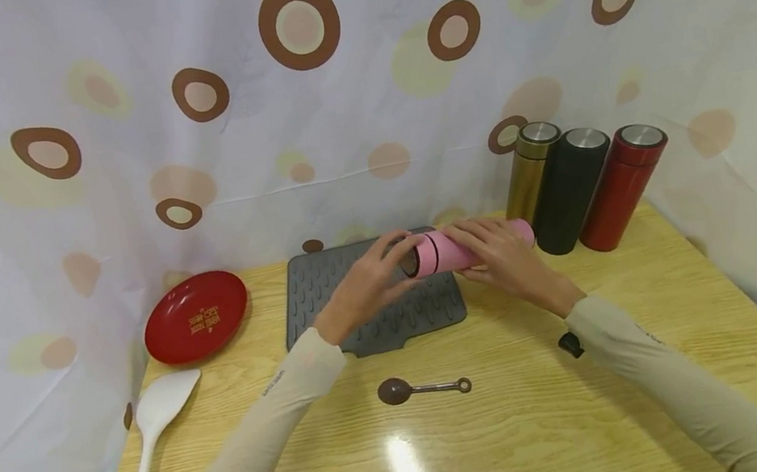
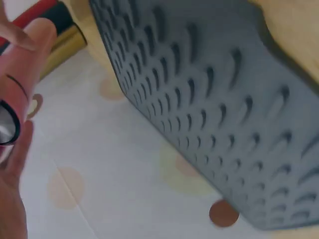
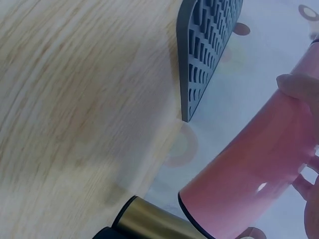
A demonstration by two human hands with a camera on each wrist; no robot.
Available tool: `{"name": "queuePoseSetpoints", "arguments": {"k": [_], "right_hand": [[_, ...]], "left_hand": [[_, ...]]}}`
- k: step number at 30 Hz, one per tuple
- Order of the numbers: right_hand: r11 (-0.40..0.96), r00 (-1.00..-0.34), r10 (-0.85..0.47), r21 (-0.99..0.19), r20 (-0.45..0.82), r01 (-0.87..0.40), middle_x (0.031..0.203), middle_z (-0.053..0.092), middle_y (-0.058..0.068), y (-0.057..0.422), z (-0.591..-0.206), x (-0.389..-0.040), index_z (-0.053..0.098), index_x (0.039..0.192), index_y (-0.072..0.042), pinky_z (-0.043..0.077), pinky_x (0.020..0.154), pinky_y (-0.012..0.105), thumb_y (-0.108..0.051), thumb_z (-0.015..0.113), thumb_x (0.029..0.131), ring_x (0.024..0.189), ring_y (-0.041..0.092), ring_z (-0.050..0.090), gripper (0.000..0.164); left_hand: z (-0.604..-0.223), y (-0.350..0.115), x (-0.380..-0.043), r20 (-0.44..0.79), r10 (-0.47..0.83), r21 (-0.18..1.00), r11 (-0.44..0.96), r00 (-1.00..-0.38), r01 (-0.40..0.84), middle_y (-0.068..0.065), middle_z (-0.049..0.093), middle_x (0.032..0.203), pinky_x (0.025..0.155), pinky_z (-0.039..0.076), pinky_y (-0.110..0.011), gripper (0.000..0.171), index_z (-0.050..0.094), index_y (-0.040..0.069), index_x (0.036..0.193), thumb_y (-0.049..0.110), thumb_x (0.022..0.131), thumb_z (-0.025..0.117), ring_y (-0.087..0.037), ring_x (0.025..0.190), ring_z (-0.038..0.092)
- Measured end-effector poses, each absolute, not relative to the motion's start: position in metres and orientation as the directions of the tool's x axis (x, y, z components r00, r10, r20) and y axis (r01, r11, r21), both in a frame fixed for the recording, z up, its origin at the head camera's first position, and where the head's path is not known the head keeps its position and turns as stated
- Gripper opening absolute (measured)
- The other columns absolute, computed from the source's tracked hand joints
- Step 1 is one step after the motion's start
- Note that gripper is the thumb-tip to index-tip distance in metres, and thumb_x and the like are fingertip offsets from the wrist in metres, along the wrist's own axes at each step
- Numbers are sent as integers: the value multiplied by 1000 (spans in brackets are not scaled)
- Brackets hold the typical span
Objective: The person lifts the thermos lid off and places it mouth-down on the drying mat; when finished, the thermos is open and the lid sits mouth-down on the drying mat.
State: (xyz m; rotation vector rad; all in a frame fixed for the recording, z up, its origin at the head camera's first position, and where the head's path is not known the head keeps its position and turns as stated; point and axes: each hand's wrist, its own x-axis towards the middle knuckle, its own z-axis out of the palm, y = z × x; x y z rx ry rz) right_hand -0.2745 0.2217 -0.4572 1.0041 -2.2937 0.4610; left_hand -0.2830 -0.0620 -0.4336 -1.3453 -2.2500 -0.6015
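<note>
A pink thermos bottle (image 1: 454, 251) lies nearly level in the air over the right part of a grey ridged mat (image 1: 364, 336). Its black-rimmed cap end faces left; a steel disc shows on that end in the left wrist view. My right hand (image 1: 498, 251) grips the pink body, thumb and fingers on opposite sides. At the cap end, my left hand (image 1: 373, 277) curls its fingers over the top with the thumb below. The left wrist view shows only part of that hand (image 2: 12, 189), beside the cap. In the right wrist view the bottle (image 3: 259, 159) slants down-left.
Gold (image 1: 526, 189), black (image 1: 571, 195) and red (image 1: 618, 192) thermos bottles stand upright at the back right. A brown spoon (image 1: 396, 391) lies in front of the mat. To the left are a red plate (image 1: 171, 324) and a white spatula (image 1: 150, 425). A patterned curtain (image 1: 333, 128) hangs behind.
</note>
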Motion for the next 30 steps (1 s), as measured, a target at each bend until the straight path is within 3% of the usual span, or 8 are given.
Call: {"name": "queuePoseSetpoints", "arguments": {"k": [4,7,9,12,15,18,22,30], "right_hand": [[668,-529,-549,-42,647,-743,138,65,20,222,-458,-275,60,144,-5,46,106,63,-15,98,72,124,43,60,82],[667,-530,-545,-48,649,-744,138,64,21,223,-459,-275,60,144,-5,46,105,63,-15,98,72,124,43,59,82],[659,-536,-539,-71,650,-749,138,64,21,224,-460,-275,60,144,-5,46,104,64,-14,98,72,124,43,59,82],[652,-553,-534,-104,639,-751,139,63,20,225,-460,-275,59,145,-6,45,105,65,-14,97,73,126,43,58,82],[642,-564,-539,-128,625,-756,141,63,20,225,-457,-275,59,145,-6,44,107,66,-14,97,72,128,43,58,83],[629,-566,-551,-140,613,-765,142,62,20,225,-456,-274,58,146,-5,43,107,67,-13,97,72,130,44,56,84],[621,-571,-552,-156,608,-768,143,62,20,223,-455,-273,58,146,-5,42,108,66,-13,97,71,131,44,56,85],[620,-575,-544,-169,611,-766,140,63,22,223,-467,-274,58,146,-3,46,105,66,-9,96,72,127,45,60,83]], "left_hand": [[-434,-55,-277,519,581,406,478,-627,779,-15,60,123,79,61,-36,66,53,3,147,31,94,82,-22,92,68],[-436,-53,-275,474,545,482,497,-692,722,-17,56,136,82,62,-41,76,46,7,153,36,93,82,-26,100,69],[-438,-54,-277,487,587,390,516,-647,763,-20,47,150,86,61,-42,81,41,12,156,37,92,84,-29,113,67],[-439,-57,-281,539,697,112,497,-473,860,-20,35,161,96,59,-42,82,40,21,156,28,89,87,-34,135,56],[-439,-62,-285,571,769,-133,433,-288,892,-16,40,159,104,55,-39,73,48,24,150,12,89,86,-35,150,42],[-438,-65,-286,576,791,-208,388,-208,898,-13,49,156,101,57,-35,67,54,23,147,2,90,82,-32,148,44],[-436,-66,-284,581,782,-129,363,-226,923,-15,53,151,104,54,-34,60,56,15,142,0,90,82,-30,142,50],[-434,-58,-276,584,673,244,388,-454,889,-16,58,144,106,53,-36,61,58,7,143,15,89,86,-27,132,59]]}}
